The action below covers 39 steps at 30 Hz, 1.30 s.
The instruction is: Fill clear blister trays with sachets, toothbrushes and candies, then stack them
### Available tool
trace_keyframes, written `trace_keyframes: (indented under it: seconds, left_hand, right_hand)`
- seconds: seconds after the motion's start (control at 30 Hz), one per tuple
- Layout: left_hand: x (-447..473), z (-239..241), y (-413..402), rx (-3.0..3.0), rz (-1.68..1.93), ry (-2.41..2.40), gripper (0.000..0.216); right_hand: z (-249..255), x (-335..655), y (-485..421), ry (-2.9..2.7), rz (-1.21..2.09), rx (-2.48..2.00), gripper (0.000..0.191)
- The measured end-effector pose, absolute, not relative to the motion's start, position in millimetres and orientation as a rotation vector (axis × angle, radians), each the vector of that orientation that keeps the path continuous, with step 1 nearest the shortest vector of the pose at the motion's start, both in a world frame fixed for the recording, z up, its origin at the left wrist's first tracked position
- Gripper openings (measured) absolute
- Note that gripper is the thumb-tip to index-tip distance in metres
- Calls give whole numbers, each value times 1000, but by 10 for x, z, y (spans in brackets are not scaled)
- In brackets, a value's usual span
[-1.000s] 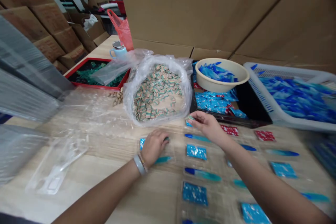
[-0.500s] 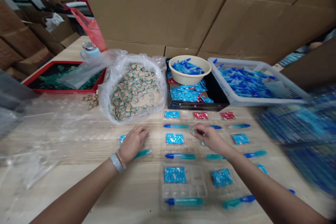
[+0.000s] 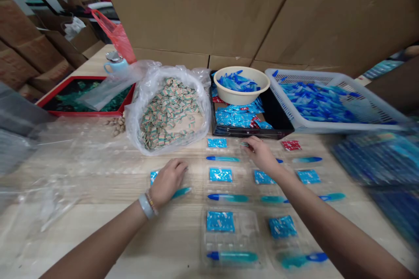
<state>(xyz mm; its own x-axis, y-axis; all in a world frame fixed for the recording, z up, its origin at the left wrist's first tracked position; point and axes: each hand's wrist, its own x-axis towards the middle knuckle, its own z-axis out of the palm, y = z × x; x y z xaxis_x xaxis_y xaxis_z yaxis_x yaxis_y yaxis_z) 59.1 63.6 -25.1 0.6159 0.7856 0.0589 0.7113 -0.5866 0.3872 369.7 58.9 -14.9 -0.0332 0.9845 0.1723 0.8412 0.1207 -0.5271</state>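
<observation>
My left hand (image 3: 167, 181) hovers low over a clear plastic tray with a blue packet (image 3: 153, 177) and a teal pen-like stick (image 3: 181, 192). Its fingers are curled together, and whatever they hold is hidden. Farther right, my right hand (image 3: 260, 153) pinches a small greenish piece (image 3: 244, 144) over a back-row tray. The piece resembles the small tan-and-green pieces (image 3: 166, 109) heaped in the plastic bag (image 3: 130, 133). Around my hands lie several clear trays, one a compartmented tray (image 3: 244, 242), with blue packets (image 3: 220, 175), a red packet (image 3: 291, 145) and blue-teal sticks (image 3: 228, 198).
A black box (image 3: 252, 131) of packets stands behind the trays, carrying a cream bowl (image 3: 242, 96) of blue parts. Beside it is a white basket (image 3: 330, 125) of blue sticks. Filled packs (image 3: 376, 157) are stacked at right; a red tray (image 3: 83, 114) is at left.
My right hand has moved away from me, from the middle row up to the back row, still pinching. The left hand has stayed nearly in place. The view has shifted slightly.
</observation>
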Motion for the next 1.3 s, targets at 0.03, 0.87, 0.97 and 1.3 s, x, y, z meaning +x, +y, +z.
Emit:
trace_keyframes:
  seconds: [0.03, 0.87, 0.97, 1.3]
  left_hand:
    - [579, -276, 617, 2489, 367, 1235, 25]
    - [647, -231, 694, 2524, 231, 1037, 22]
    - [732, -233, 739, 2556, 240, 941, 21]
    - [773, -335, 772, 2535, 334, 967, 25]
  right_hand:
    - [-141, 3692, 592, -1936, 395, -1747, 19]
    - [-396, 3770, 889, -2157, 359, -1816, 23]
    - [-430, 3750, 881, -2180, 276, -1879, 27]
    - [-403, 3734, 838, -2394, 33, -1829, 27]
